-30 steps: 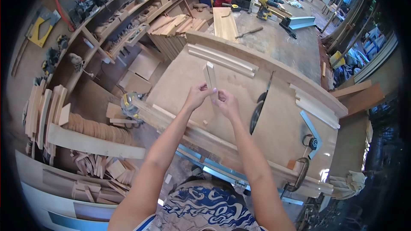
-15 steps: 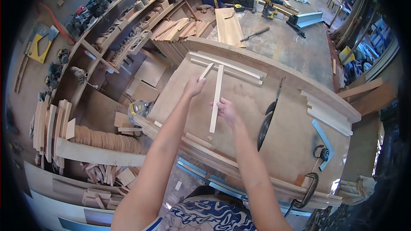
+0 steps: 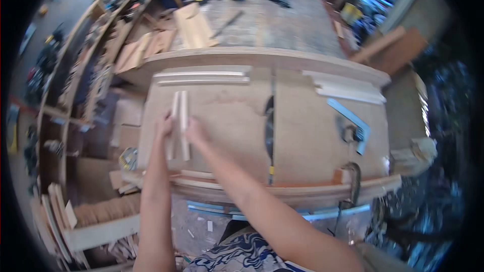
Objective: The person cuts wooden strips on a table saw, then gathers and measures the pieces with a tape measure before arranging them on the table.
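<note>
Two pale, narrow wooden strips stand side by side, nearly parallel, over the left part of the plywood saw table (image 3: 227, 121). My left hand (image 3: 165, 124) is closed around the left wooden strip (image 3: 176, 103). Closed on the right wooden strip (image 3: 184, 106) is my right hand (image 3: 196, 132), somewhat blurred. A small gap separates the strips at their upper ends. Beyond them, more pale strips (image 3: 201, 76) lie along the far side of the table. The dark saw blade (image 3: 269, 126) shows in its slot, to the right of both hands.
A raised wooden fence (image 3: 272, 54) runs along the table's far edge. On the right lie white-edged boards (image 3: 348, 90), a blue angled square (image 3: 353, 118) and a tape measure (image 3: 353, 132). A clamp (image 3: 355, 181) grips the front edge. Crowded shelves (image 3: 91, 70) stand at left.
The strips, crossed at an angle before, now run alongside each other. Both hands have shifted left over the table, and the head view has turned, bringing the table nearly level.
</note>
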Tool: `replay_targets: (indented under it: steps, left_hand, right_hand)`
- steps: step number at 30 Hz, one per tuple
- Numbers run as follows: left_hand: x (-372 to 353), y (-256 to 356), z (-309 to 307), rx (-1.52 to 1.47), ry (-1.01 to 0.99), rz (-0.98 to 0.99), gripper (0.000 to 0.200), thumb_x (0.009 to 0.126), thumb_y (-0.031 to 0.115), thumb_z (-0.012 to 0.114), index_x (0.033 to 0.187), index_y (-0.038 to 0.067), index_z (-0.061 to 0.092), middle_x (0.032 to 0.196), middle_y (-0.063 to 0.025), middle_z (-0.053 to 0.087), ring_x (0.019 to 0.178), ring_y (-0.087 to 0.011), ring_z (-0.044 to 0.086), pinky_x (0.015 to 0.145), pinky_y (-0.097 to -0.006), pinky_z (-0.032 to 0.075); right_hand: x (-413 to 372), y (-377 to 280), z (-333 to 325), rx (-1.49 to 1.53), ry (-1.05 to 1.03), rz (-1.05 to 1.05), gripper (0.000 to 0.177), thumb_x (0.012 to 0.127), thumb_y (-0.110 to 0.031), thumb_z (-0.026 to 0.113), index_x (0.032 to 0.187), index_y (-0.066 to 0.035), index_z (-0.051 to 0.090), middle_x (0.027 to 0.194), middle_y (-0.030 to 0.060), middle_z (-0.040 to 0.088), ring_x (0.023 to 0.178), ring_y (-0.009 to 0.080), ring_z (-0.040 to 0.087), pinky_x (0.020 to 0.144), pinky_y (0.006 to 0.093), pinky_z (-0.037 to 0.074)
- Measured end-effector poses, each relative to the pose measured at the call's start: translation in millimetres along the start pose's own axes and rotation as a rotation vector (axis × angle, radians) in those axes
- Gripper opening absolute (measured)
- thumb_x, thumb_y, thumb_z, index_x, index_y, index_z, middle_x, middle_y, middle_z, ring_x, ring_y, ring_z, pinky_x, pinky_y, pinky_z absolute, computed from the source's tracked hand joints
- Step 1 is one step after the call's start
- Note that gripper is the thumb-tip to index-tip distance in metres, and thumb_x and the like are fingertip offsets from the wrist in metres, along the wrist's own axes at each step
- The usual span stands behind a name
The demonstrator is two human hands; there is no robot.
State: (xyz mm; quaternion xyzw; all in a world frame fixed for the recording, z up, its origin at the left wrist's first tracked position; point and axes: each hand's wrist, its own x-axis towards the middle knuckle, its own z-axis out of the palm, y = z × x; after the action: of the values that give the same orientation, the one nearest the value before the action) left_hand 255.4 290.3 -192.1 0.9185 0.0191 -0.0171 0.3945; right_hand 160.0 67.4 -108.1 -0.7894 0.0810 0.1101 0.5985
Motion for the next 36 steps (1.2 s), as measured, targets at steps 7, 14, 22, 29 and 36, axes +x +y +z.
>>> replay_targets:
  steps: [7, 14, 22, 29, 36]
  left_hand:
    - [-49, 63, -8, -0.023, 0.287, 0.022, 0.045, 0.104, 0.034, 0.063, 0.137, 0.004, 0.069, 0.117, -0.0154, 0.069, 0.100, -0.0259, 0.066, 0.091, -0.0379, 0.052]
    - [-168, 236, -11, -0.249, 0.163, 0.283, 0.025, 0.101, 0.015, 0.067, 0.120, 0.001, 0.076, 0.101, -0.0086, 0.070, 0.088, -0.0162, 0.060, 0.080, -0.0295, 0.049]
    - [-203, 280, 34, -0.192, 0.029, 0.347, 0.020, 0.099, 0.011, 0.069, 0.114, -0.001, 0.076, 0.103, -0.0101, 0.072, 0.089, -0.0172, 0.063, 0.080, -0.0301, 0.050]
    - [-222, 264, 5, -0.146, 0.097, 0.316, 0.019, 0.099, 0.008, 0.067, 0.113, 0.000, 0.076, 0.102, -0.0092, 0.071, 0.091, -0.0163, 0.063, 0.081, -0.0310, 0.050]
    - [-265, 223, -4, -0.072, 0.105, 0.157, 0.020, 0.100, 0.011, 0.066, 0.114, -0.002, 0.075, 0.100, -0.0100, 0.070, 0.091, -0.0191, 0.065, 0.084, -0.0330, 0.051]
  right_hand:
    - [25, -65, -161, -0.118, 0.184, -0.320, 0.035, 0.090, -0.023, 0.066, 0.120, -0.010, 0.078, 0.108, 0.0178, 0.078, 0.099, 0.0329, 0.076, 0.087, 0.0429, 0.059]
    - [-2, 100, -479, -1.233, 0.535, -0.147, 0.021, 0.086, -0.016, 0.072, 0.105, -0.021, 0.078, 0.106, 0.0101, 0.073, 0.104, 0.0341, 0.071, 0.084, 0.0500, 0.059]
    - [-16, 131, -503, -1.300, 0.494, -0.280, 0.025, 0.088, -0.012, 0.069, 0.110, -0.023, 0.073, 0.104, 0.0055, 0.069, 0.104, 0.0273, 0.070, 0.082, 0.0443, 0.060]
    - [-18, 139, -517, -1.301, 0.504, -0.345, 0.020, 0.086, -0.017, 0.072, 0.106, -0.013, 0.071, 0.108, 0.0072, 0.070, 0.102, 0.0275, 0.070, 0.085, 0.0447, 0.059]
    - [-29, 126, -529, -1.363, 0.372, -0.084, 0.030, 0.080, -0.022, 0.081, 0.107, -0.012, 0.075, 0.112, 0.0075, 0.072, 0.109, 0.0298, 0.070, 0.094, 0.0434, 0.058]
